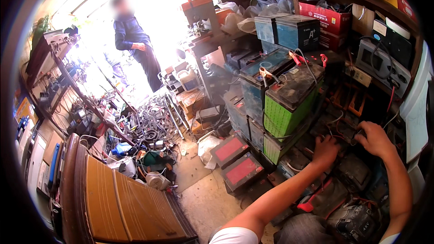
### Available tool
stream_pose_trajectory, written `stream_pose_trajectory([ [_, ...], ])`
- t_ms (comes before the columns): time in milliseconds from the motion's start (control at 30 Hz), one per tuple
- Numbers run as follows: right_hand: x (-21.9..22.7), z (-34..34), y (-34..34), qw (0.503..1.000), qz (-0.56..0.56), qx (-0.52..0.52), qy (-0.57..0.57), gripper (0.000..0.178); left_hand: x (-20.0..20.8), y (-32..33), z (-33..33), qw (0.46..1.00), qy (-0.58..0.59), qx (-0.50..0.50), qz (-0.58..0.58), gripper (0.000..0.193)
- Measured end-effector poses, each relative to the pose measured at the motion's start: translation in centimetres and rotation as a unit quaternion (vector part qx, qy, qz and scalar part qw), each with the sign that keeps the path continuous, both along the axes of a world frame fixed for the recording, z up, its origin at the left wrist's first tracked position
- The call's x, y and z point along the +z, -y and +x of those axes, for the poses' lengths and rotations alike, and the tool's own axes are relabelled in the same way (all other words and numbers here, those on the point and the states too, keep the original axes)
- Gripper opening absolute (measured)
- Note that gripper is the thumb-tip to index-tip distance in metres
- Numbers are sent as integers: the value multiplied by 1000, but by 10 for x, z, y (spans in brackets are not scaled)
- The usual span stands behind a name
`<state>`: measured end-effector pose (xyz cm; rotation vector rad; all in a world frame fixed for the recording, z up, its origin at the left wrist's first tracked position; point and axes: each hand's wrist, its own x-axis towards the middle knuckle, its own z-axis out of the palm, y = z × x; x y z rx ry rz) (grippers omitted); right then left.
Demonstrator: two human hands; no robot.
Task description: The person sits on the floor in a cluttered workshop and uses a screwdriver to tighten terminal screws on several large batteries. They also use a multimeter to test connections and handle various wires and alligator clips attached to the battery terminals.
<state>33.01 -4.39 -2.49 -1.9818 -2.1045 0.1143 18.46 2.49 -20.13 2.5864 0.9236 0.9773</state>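
Batteries [354, 171], dark and crowded, lie low at the right side of my feed, beside the taller green battery [285, 114]. Just over them I see the left hand [326, 150] and right hand [374, 138], fingers bent near thin wires [336, 120]; from here I cannot tell whether either grasps anything.

Battery stack [285, 108] stands ahead and left of the left hand [326, 150] and right hand [374, 139]. Cable heap [151, 119] lies on the floor [201, 203], left of the stack.
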Motion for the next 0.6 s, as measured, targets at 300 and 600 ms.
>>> stream_pose_trajectory([
  [300,-5,2,-3,998,27,56,-17,26,-3,4,2,1000,-12,7,-18,14],
  [600,-5,4,-2,998,-20,33,-49,33,-20,-2,16,996,-44,-2,78,21],
])
